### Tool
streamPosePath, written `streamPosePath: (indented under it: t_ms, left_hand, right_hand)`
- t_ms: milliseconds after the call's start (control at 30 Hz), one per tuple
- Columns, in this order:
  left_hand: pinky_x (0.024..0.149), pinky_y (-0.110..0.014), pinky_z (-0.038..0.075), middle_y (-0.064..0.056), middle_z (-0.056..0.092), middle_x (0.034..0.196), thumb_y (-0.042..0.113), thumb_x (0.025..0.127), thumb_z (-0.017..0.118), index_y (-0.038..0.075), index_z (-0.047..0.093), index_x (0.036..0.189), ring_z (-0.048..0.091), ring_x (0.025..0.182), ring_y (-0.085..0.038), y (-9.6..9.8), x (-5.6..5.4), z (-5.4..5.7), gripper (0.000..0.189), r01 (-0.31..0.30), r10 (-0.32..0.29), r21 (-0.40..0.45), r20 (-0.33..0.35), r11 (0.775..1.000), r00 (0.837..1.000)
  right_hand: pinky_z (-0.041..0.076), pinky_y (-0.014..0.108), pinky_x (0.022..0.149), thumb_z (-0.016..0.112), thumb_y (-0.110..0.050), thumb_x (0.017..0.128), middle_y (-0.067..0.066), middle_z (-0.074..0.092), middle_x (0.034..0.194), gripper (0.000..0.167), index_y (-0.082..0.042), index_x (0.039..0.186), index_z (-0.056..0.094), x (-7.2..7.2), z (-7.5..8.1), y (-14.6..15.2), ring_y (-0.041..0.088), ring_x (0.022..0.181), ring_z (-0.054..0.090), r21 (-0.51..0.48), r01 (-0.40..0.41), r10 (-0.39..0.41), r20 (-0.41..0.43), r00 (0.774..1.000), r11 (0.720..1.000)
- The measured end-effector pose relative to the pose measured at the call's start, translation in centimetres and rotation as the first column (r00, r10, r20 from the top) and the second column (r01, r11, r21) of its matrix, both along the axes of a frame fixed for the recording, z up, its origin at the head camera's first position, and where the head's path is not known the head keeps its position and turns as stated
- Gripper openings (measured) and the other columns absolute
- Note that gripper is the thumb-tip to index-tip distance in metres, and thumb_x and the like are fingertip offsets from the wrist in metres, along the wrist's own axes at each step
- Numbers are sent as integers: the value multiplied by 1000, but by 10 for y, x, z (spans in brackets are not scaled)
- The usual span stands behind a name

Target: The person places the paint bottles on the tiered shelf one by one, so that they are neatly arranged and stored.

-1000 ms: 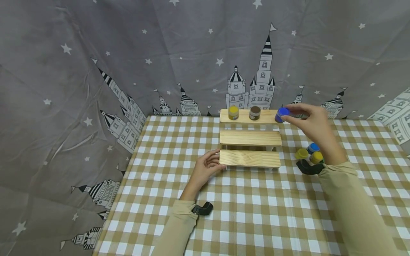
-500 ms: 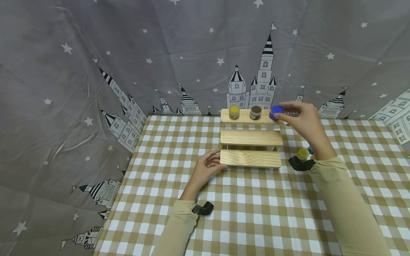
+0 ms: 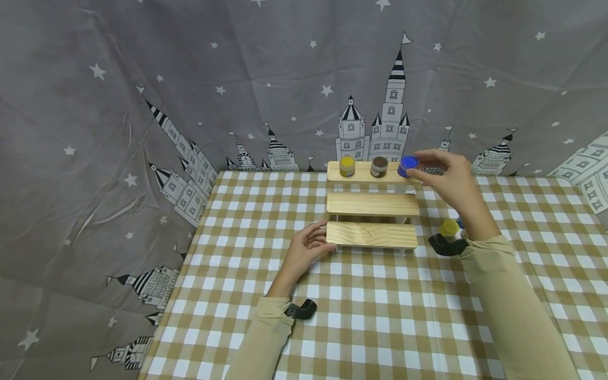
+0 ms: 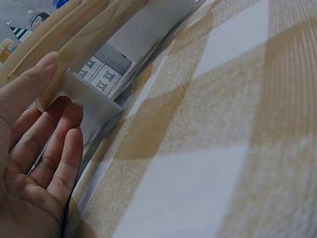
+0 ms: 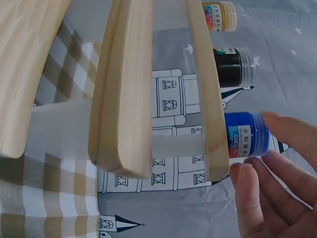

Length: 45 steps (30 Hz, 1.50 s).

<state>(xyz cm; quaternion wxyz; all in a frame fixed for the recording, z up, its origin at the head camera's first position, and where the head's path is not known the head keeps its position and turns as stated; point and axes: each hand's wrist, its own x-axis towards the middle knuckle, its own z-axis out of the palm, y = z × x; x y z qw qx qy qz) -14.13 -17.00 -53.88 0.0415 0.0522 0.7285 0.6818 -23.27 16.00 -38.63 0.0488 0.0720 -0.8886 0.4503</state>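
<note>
A three-step wooden display rack [image 3: 372,203] with white supports stands at the back of the table. On its top step sit a yellow paint jar [image 3: 347,166], a brown paint jar [image 3: 379,167] and, at the right end, a blue paint jar [image 3: 407,166]. My right hand [image 3: 451,177] holds that blue jar by its lid, thumb and fingers around it; the right wrist view shows its base on the step. With my left hand [image 3: 301,255] I grip the left end of the lowest step, thumb above and fingers underneath.
More paint jars stand on the table right of the rack: a yellow one [image 3: 448,228] and a blue one [image 3: 459,222], partly hidden by my right wrist. A checked cloth [image 3: 375,311] covers the table. Behind it hangs a grey castle-print curtain [image 3: 266,68].
My right hand has moved the blue jar leftward along the top step, nearer the brown jar, and it sits slightly lower than half a second ago. My left hand has stayed put.
</note>
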Motion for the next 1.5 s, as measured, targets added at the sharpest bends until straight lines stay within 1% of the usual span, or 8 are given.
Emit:
streamPosePath:
  t_ms: [200,467,733,833,1033,1133,1367,1500]
  left_hand:
    - [86,-20,62,-18,71,126,6,85,84,7,57,147,69,95,-10,0,0,0,68,7,-7,0,2,1000,1000]
    - [87,-21,63,-18,71,126,6,86,84,7,57,146,69,95,-10,0,0,0,66,5,-5,-3,-2,1000,1000]
    - [87,-20,62,-19,71,126,5,85,84,5,56,147,69,94,-9,-1,0,0,68,4,-4,-3,-10,1000,1000]
    - [87,-20,62,-19,70,126,5,85,84,3,55,147,69,94,-9,0,0,0,69,8,-8,-2,-10,1000,1000]
    - [87,-20,63,-18,71,126,6,86,84,4,55,147,69,95,-10,-1,0,0,68,10,-10,-7,-2,1000,1000]
    - [87,-21,63,-18,71,126,6,86,84,4,55,147,69,95,-10,-1,0,0,67,10,-10,-12,-2,1000,1000]
    - [87,-20,63,-18,71,126,6,86,84,5,55,147,69,95,-9,0,0,1,68,10,-10,-9,-3,1000,1000]
    - [87,-20,62,-19,70,126,5,86,84,4,55,148,69,94,-8,0,0,0,68,4,-4,-3,-7,1000,1000]
  right_hand:
    - [54,24,96,77,-42,93,14,71,128,49,-11,131,70,7,-4,10,3,107,63,-20,33,-35,-68,997,999]
    - [54,4,71,76,-38,95,-2,70,118,47,-8,130,69,22,-15,24,-12,98,58,-63,92,-96,-70,993,994]
    - [51,2,69,78,-31,94,-30,63,101,44,-4,128,70,37,-37,45,-18,94,57,-40,97,-99,-58,993,994]
    - [54,10,77,78,-33,94,-18,71,106,45,-5,128,71,43,-46,51,-17,97,53,-3,105,-105,-31,994,995]
    - [46,65,105,76,-37,95,26,70,127,52,0,130,68,53,-66,62,25,121,61,98,87,-90,24,996,991]
    - [46,65,104,76,-38,95,27,68,130,55,0,132,66,59,-76,68,43,126,57,126,85,-92,58,994,988]
    - [45,16,93,80,-26,93,27,71,123,45,3,125,70,71,-97,75,40,117,62,160,112,-111,-15,994,981]
    - [49,39,109,81,-22,92,29,70,124,43,5,124,70,75,-102,77,46,121,60,154,125,-118,-56,992,980]
